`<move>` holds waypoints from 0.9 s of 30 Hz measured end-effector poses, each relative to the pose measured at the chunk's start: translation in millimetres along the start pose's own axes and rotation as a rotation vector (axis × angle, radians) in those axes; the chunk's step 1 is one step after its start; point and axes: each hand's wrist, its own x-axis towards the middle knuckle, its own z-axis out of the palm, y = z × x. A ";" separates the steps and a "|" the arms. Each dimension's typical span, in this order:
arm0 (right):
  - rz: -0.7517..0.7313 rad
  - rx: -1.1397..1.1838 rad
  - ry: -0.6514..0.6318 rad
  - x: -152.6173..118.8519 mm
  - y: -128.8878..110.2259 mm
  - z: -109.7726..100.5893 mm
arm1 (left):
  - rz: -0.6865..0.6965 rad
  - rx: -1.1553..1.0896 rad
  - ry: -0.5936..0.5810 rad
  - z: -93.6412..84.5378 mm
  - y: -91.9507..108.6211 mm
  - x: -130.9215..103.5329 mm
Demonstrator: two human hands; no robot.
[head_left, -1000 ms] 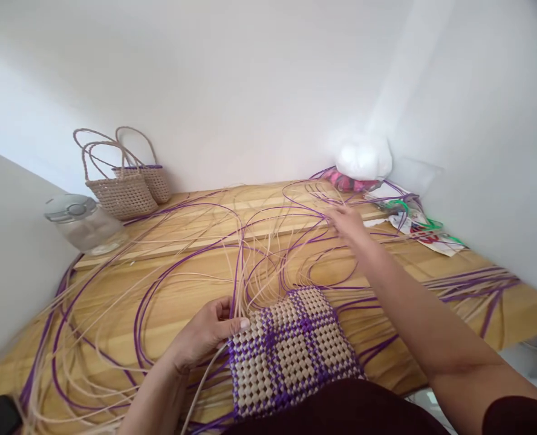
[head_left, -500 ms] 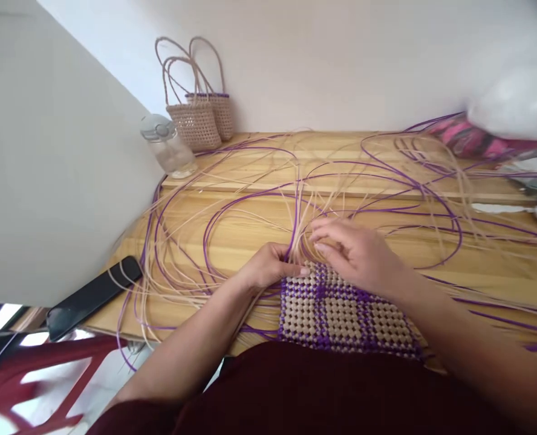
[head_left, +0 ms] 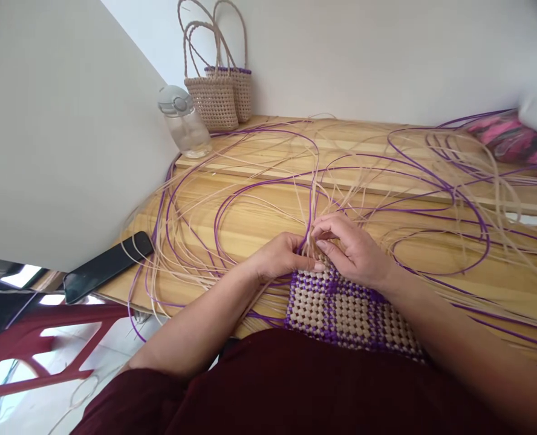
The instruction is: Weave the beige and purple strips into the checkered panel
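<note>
A beige and purple woven piece (head_left: 352, 314) lies against the front of my body, with long beige and purple strands (head_left: 312, 199) running out from its upper edge. My left hand (head_left: 284, 258) is closed on the piece's upper left corner, its thumb lying along the edge. Close beside it, my right hand (head_left: 352, 249) has its thumb and index finger curled together around the strands at that edge. The exact strand between those fingertips is too small to make out.
Loose strands loop over the wooden table (head_left: 250, 220). A black phone (head_left: 107, 266) lies at the left edge. Behind stand a clear bottle (head_left: 187, 127) and two woven bags (head_left: 214, 103). A pink patterned item (head_left: 513, 138) is at the far right; a red chair (head_left: 37, 350) is lower left.
The view has shifted, so the table objects appear further right and most sit higher. My right thumb and index finger have drawn closer together at the strands; my left hand keeps its hold.
</note>
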 end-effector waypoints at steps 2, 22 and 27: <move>0.009 -0.063 0.044 -1.2 -0.3 -4.3 | -0.007 0.013 -0.026 -1.9 1.9 -0.9; 0.136 0.056 0.091 10.9 7.0 2.8 | -0.069 -0.134 0.022 0.5 3.2 -0.5; -0.159 -0.201 0.123 4.2 23.6 -1.6 | -0.115 -0.199 0.005 0.7 3.0 0.5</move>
